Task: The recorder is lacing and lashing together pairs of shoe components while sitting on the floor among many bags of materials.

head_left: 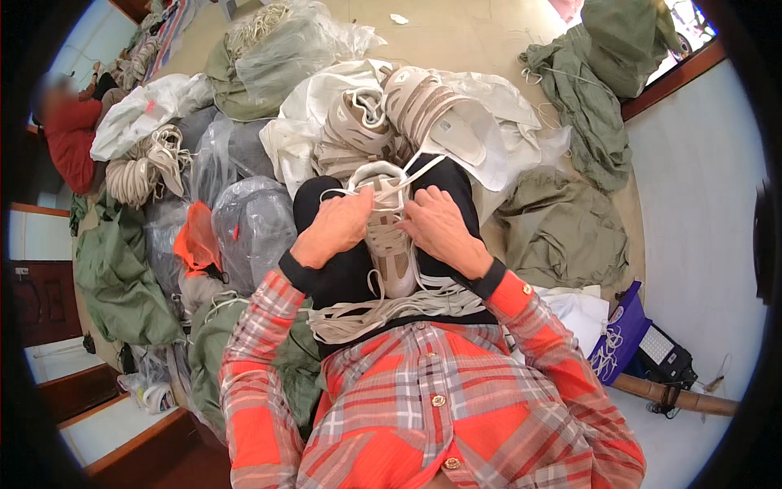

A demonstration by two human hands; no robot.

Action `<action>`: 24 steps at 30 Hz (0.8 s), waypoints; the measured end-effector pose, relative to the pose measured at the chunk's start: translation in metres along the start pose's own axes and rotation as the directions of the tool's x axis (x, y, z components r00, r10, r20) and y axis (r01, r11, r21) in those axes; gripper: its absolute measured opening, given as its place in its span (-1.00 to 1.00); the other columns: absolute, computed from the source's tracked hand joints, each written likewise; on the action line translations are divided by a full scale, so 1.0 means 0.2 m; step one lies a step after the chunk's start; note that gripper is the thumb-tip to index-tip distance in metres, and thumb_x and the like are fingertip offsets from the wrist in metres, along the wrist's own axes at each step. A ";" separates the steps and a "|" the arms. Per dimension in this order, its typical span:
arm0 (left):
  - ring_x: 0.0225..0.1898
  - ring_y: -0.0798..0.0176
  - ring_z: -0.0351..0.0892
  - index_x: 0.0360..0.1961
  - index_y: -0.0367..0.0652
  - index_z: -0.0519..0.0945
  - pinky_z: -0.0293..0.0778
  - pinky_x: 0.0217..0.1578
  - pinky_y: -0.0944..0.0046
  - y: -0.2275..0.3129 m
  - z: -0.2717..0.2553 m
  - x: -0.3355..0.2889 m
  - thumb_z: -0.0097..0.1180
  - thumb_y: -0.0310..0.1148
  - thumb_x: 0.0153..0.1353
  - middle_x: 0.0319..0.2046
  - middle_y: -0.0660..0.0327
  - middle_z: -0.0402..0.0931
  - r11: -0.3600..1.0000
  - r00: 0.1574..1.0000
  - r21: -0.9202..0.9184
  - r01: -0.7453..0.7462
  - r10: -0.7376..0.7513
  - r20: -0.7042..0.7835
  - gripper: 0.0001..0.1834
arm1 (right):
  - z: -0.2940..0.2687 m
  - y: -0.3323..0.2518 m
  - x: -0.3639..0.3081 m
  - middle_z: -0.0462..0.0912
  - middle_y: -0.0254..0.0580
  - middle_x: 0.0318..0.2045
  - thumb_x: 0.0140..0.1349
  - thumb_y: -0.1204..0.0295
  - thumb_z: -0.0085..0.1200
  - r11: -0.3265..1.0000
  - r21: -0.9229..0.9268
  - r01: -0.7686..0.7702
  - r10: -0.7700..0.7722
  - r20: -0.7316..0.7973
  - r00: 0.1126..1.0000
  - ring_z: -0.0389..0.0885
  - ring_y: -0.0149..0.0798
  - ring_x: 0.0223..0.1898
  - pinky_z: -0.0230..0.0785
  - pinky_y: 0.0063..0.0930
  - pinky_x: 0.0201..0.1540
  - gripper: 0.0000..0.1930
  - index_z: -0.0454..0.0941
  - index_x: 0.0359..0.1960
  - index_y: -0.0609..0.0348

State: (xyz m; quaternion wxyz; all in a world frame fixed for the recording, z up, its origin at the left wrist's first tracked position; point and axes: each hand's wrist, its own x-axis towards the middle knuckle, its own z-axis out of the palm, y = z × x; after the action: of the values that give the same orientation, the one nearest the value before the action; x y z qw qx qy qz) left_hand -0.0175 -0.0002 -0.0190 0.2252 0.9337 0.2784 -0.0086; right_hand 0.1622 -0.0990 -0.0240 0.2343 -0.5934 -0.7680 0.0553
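Note:
A beige and white sneaker [392, 244] sits between my knees, its toe toward me. My left hand [336, 225] is closed at the left side of its tongue, pinching a pale shoelace [423, 169]. At the opposite eyelets my right hand [442, 228] has its fingers curled on the lace, partly hiding it. Lace loops stand loose over the shoe's collar. Across my lap lies a thick bundle of pale laces [383, 320]. Just beyond my knees are several more beige sneakers [419, 102], heaped on white plastic sheeting.
Clear bags with dark contents [252, 220] and an orange bag [196, 238] lie at left, near a green sack [122, 277]. Another green sack [566, 228] is at right. A purple box [621, 330] with laces stands by the wall. A person in red [69, 134] sits far left.

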 end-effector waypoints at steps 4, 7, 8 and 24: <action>-0.58 0.37 0.42 -0.29 -0.16 0.33 0.33 -0.58 0.42 0.03 0.04 -0.11 -0.17 -0.39 0.29 -0.52 0.24 0.46 0.091 0.915 -0.911 0.401 0.004 0.403 -0.92 | 0.08 0.05 -0.01 0.44 -0.16 -0.58 0.03 0.26 0.12 0.999 0.013 -0.053 0.050 0.165 0.985 0.42 -0.15 -0.42 0.22 -0.31 -0.36 -0.75 0.49 -0.61 0.19; -0.49 0.34 0.39 -0.36 -0.18 0.36 0.34 -0.44 0.37 -0.02 0.05 -0.25 -0.11 -0.46 0.23 -0.52 0.23 0.40 -0.404 0.985 -0.915 -0.021 -0.168 0.051 -0.96 | -0.15 0.04 0.06 0.49 -0.15 -0.58 0.02 0.25 0.14 0.848 0.362 -0.387 0.085 0.628 0.774 0.46 -0.18 -0.45 0.26 -0.36 -0.41 -0.73 0.54 -0.60 0.22; -0.47 0.34 0.36 -0.38 -0.19 0.36 0.33 -0.38 0.34 -0.05 -0.01 -0.30 -0.09 -0.50 0.20 -0.50 0.24 0.38 -0.600 0.958 -0.764 -0.237 -0.276 -0.080 -0.98 | -0.24 0.06 0.03 0.50 -0.14 -0.57 0.02 0.26 0.15 0.834 0.419 -0.358 0.022 0.625 0.780 0.48 -0.19 -0.46 0.27 -0.39 -0.42 -0.74 0.55 -0.58 0.23; -0.44 0.32 0.21 -0.41 -0.28 0.34 0.17 -0.35 0.35 -0.51 -0.80 -1.19 -0.14 -0.50 0.24 -0.51 0.25 0.21 0.185 0.305 -0.673 -0.717 -0.784 -0.541 -0.91 | 0.03 0.07 0.21 0.53 -0.06 -0.59 0.11 0.40 0.01 0.728 0.607 -0.318 0.110 0.354 0.929 0.53 -0.26 -0.53 0.37 -0.36 -0.44 -0.81 0.51 -0.28 0.23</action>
State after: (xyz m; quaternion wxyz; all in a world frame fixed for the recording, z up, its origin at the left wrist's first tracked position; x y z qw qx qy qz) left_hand -0.2888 0.0213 0.1162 0.5428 0.3156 0.3077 0.7149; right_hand 0.1638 -0.0538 -0.0214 0.3019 -0.5437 -0.6512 0.4350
